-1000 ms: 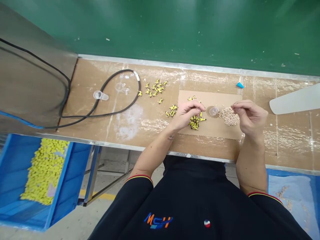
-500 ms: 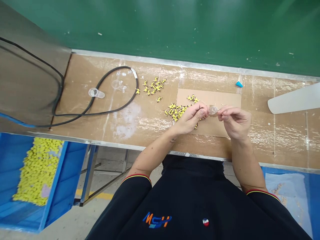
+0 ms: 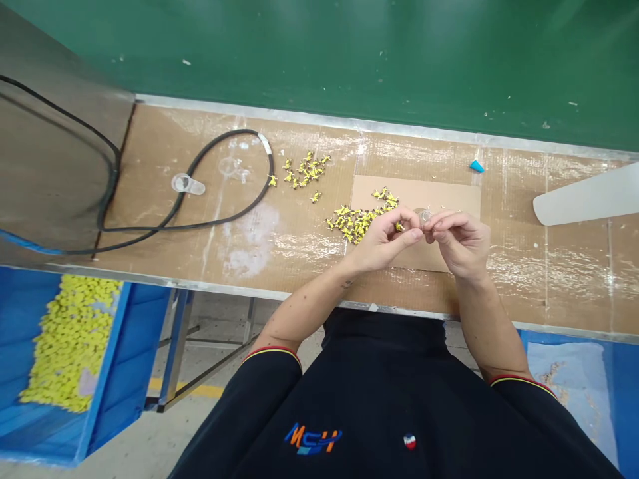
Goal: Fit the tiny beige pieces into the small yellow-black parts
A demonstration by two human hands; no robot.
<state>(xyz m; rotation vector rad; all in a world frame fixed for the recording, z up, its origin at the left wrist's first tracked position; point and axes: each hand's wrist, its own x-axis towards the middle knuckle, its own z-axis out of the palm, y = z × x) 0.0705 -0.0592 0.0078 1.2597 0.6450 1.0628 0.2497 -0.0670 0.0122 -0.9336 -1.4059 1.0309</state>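
My left hand (image 3: pixel 387 241) and my right hand (image 3: pixel 462 243) meet above a flat cardboard sheet (image 3: pixel 444 193). Between their fingertips is a small clear plastic piece (image 3: pixel 425 215), round at its visible end; the fingers partly cover it. Both hands are closed in a pinch on it, thumb against forefinger. Beside and behind my left hand lies a pile of small yellow figures (image 3: pixel 357 223) with dark parts, partly on the sheet. One yellow figure (image 3: pixel 399 227) shows through the gap between my left thumb and forefinger; whether it is touched I cannot tell.
More yellow figures (image 3: pixel 305 171) lie left of the sheet. A looped black cable (image 3: pixel 210 223) crosses the table, with a clear plastic cup (image 3: pixel 190 184) on it. A blue cone-shaped piece (image 3: pixel 476 166) and a white tube-like object (image 3: pixel 589 193) lie right. Blue bins (image 3: pixel 122 372) stand below.
My hands have come closer together, the right one moving left. More of the clear piece is now covered by fingers, and my left thumb is stretched farther right.
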